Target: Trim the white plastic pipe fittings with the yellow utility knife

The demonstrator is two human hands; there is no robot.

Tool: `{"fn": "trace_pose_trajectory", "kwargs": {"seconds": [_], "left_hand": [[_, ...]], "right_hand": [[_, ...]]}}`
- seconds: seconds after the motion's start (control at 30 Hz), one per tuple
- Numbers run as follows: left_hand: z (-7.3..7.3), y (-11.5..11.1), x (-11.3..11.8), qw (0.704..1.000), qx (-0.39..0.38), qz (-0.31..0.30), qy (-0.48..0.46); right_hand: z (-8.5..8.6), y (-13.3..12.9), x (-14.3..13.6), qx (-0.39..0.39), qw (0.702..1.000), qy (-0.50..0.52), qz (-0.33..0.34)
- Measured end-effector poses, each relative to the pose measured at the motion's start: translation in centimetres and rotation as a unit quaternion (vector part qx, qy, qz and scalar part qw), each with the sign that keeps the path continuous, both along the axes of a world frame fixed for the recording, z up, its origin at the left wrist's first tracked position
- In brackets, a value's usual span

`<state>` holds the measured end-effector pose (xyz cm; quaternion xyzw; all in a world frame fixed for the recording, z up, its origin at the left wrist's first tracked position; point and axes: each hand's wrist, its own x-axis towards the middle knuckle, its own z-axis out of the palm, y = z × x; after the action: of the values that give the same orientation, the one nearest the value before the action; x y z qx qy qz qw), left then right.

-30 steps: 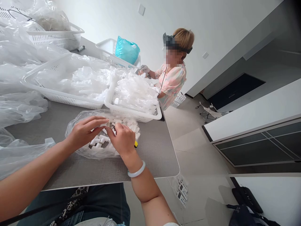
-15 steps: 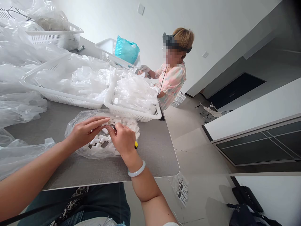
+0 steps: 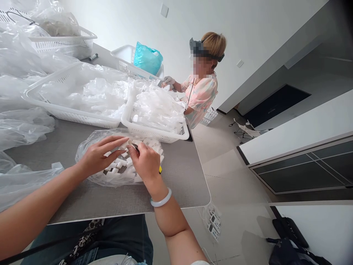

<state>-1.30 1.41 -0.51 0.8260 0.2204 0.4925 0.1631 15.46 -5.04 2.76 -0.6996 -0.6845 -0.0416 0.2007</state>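
Several white plastic elbow fittings (image 3: 120,162) lie on a spread clear plastic bag (image 3: 96,176) on the grey table. Between its outstretched fingers and thumb, my left hand (image 3: 100,154) holds a white plastic fitting (image 3: 129,142) above the pile. Wrapped round a slim tool, my right hand (image 3: 146,162) meets the fitting from the right. Of the tool, a dark part shows near the thumb and a yellow end (image 3: 160,169) sticks out below the palm. The rest of it is hidden, so its kind is unclear. A pale bangle (image 3: 161,198) circles my right wrist.
White baskets of clear plastic bags (image 3: 157,134) stand just beyond the pile. More loose plastic (image 3: 22,129) covers the left side. A blue bag (image 3: 148,59) sits in a far basket. Across the table, a person (image 3: 204,88) works with a gloved hand. The table's edge (image 3: 204,176) runs at right.
The left thumb has opened slightly away from the fingers. My right hand has shifted a little to the right, with the tool and fitting still at the fingertips.
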Motion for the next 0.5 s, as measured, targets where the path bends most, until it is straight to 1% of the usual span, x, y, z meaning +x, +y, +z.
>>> {"fn": "trace_pose_trajectory", "kwargs": {"seconds": [0.1,0.17,0.3,0.4,0.5], "left_hand": [[0.0,0.2,0.0,0.999,0.028,0.018,0.001],[0.0,0.2,-0.1,0.999,0.024,0.028,0.005],[0.0,0.0,-0.1,0.999,-0.010,0.044,0.005],[-0.2,0.0,0.0,0.999,-0.037,0.033,-0.013],[-0.4,-0.1,0.3,0.994,-0.101,0.024,-0.030]], "right_hand": [[0.1,-0.2,-0.1,-0.013,1.000,0.002,0.006],[0.1,-0.3,-0.2,-0.015,1.000,0.002,0.010],[-0.1,-0.3,-0.3,0.004,1.000,0.001,0.012],[-0.6,-0.3,-0.3,0.026,0.999,0.001,0.024],[-1.1,-0.2,-0.1,0.056,0.998,0.006,0.038]]}}
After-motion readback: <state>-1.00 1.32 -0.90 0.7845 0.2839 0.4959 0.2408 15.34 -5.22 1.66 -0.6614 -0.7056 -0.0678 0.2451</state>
